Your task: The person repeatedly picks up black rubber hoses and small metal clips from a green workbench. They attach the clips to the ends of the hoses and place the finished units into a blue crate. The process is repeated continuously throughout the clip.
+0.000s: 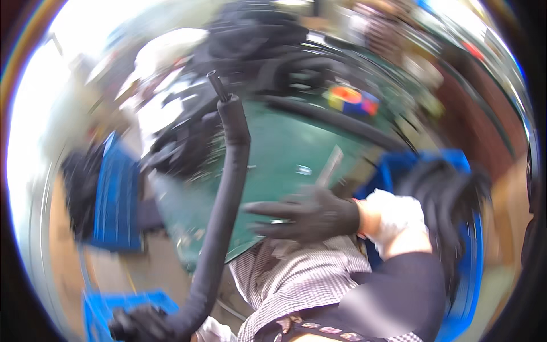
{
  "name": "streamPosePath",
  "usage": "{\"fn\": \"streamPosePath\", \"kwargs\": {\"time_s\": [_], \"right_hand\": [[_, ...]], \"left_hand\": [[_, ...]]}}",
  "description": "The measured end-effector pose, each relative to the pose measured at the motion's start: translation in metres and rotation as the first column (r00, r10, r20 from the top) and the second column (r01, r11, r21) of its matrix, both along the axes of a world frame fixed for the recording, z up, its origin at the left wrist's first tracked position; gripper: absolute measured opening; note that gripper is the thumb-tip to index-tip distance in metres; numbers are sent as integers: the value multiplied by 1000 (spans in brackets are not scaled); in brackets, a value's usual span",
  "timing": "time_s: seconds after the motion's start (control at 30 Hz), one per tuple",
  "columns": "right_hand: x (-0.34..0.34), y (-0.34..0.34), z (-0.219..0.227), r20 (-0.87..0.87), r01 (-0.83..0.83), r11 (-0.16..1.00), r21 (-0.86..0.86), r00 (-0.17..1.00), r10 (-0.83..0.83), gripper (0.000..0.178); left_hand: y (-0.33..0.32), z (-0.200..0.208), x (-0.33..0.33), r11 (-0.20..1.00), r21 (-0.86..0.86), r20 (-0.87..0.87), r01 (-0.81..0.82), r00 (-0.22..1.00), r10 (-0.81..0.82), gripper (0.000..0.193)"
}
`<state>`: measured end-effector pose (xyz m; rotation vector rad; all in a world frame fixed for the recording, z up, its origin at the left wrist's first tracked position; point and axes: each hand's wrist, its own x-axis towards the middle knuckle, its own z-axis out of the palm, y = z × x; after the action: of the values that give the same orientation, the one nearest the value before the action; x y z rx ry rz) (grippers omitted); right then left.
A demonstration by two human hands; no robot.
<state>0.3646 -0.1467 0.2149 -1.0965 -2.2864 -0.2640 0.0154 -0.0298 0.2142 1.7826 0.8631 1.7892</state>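
A long black foam-sleeved tube [219,211] slants upward at the left of the view. A thinner dark pipe end [216,82] pokes out of its top. My left hand [145,324], in a black glove, is closed round the tube's lower end at the bottom left. My right hand [313,215], also black-gloved, hovers near the green table's front edge with its fingers stretched toward the tube, apart from it. A pale flat strip [331,165] shows just beyond my right hand; whether it touches the hand I cannot tell.
The green table [285,137] bears dark piled pieces [185,139], another black tube [336,119] and a multicoloured item [353,101]. At the right, a blue crate [476,245] holds black tubes. Blue crates [117,199] also stand at the left. Much is blurred.
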Motion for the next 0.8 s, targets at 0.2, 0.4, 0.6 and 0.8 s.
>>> {"fn": "streamPosePath", "kwargs": {"time_s": [0.2, 0.4, 0.6, 0.8], "right_hand": [[-4, -67, -37, 354, 457, 884, -101, 847, -397, 45], [4, -166, -35, 88, 710, 703, -22, 702, -706, 23], [37, -290, -1, -95, 997, -83, 3, -82, -992, 30], [72, -474, -31, -86, 544, -833, -102, -839, -537, 51]], "left_hand": [[26, -21, 96, 949, -65, 7, 309, 951, -309, 34], [16, -28, 152, 760, -190, 121, 622, 783, -611, 42], [24, -89, 150, 215, -491, 196, 844, 347, -917, 44], [-6, -131, 141, 25, -690, 427, 724, 434, -794, 43]]}}
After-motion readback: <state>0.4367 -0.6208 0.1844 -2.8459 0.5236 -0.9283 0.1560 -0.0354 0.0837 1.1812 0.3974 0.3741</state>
